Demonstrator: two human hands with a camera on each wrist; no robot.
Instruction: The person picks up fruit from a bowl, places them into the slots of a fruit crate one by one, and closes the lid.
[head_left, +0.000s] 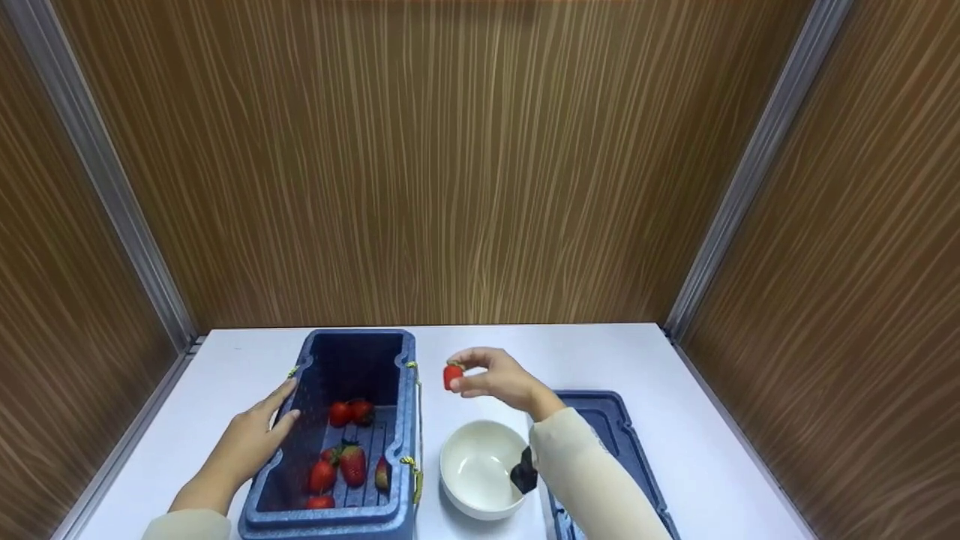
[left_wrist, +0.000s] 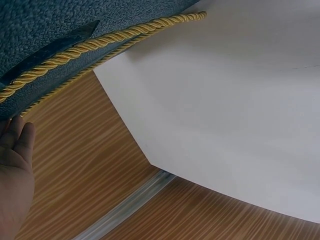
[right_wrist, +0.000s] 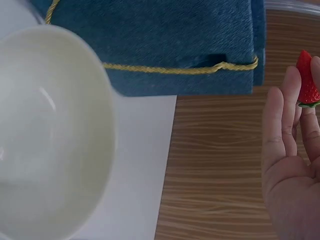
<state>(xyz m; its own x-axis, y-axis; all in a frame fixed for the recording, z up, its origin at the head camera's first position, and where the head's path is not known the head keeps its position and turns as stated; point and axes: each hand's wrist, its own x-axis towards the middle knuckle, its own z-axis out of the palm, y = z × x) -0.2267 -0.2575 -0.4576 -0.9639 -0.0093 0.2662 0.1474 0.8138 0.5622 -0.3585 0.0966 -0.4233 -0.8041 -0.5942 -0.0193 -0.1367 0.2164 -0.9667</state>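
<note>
Between thumb and fingers my right hand [head_left: 495,379] pinches a red strawberry [head_left: 452,375], held above the table just right of the blue box. The right wrist view shows the same strawberry [right_wrist: 307,82] at the fingertips, its green cap facing the palm. My left hand [head_left: 251,442] rests with extended fingers on the left rim of the blue box [head_left: 330,517]. Several strawberries [head_left: 352,465] lie on the ribbed floor of that box. A white bowl [head_left: 480,472] stands to the box's right, nearer me than the right hand.
A blue lid [head_left: 622,442] lies on the white table [head_left: 600,352] at the right, partly under my right forearm. Yellow rope handles [head_left: 418,480] hang on the box's sides. Wood-patterned panels [head_left: 450,165] with metal corner rails enclose the table.
</note>
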